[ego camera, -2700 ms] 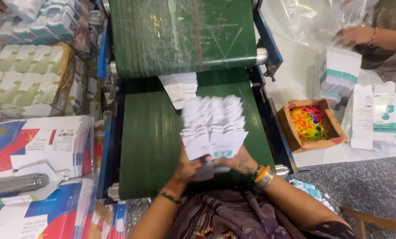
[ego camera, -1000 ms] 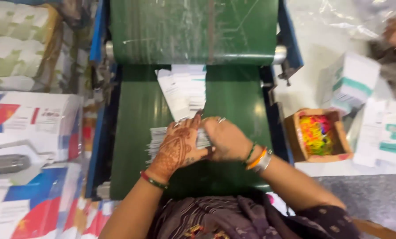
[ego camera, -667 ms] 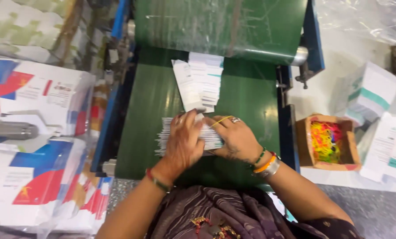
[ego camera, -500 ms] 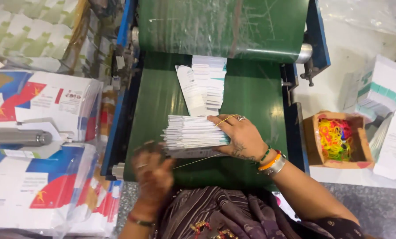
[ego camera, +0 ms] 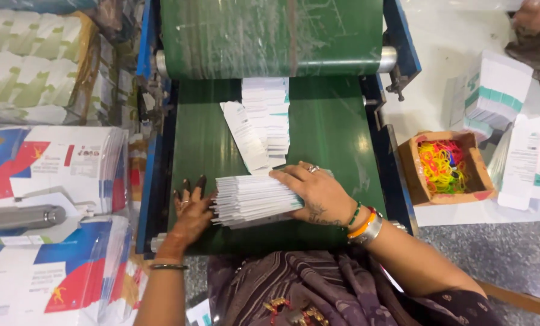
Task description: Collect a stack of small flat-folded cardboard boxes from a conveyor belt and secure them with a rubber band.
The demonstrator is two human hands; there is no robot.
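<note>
- Stack of flat white cartons (ego camera: pixel 252 199) lies on its side on the green conveyor belt (ego camera: pixel 330 139), near the belt's front edge, about midway across.
- Right hand (ego camera: pixel 318 196) rests palm-down on the stack's right end, fingers together and stretched flat over the top cartons, a ring on one finger; bangles at the wrist.
- Left hand (ego camera: pixel 191 214) sits flat against the stack's left end at the belt's front-left corner, fingers a little spread and pointing up the belt; touching the carton edges, not gripping.
- More white cartons (ego camera: pixel 264 121) lie overlapped in a row down the belt's middle, from the roller (ego camera: pixel 282 63) to just behind the stack.
- Small cardboard box of coloured rubber bands (ego camera: pixel 442 166) on the white table just right of the belt.
- White-and-teal carton stacks (ego camera: pixel 493 93) further right; another person's hand (ego camera: pixel 538 15) in the top-right corner.
- Printed red-and-blue sheets (ego camera: pixel 59 169) piled left of the belt.
</note>
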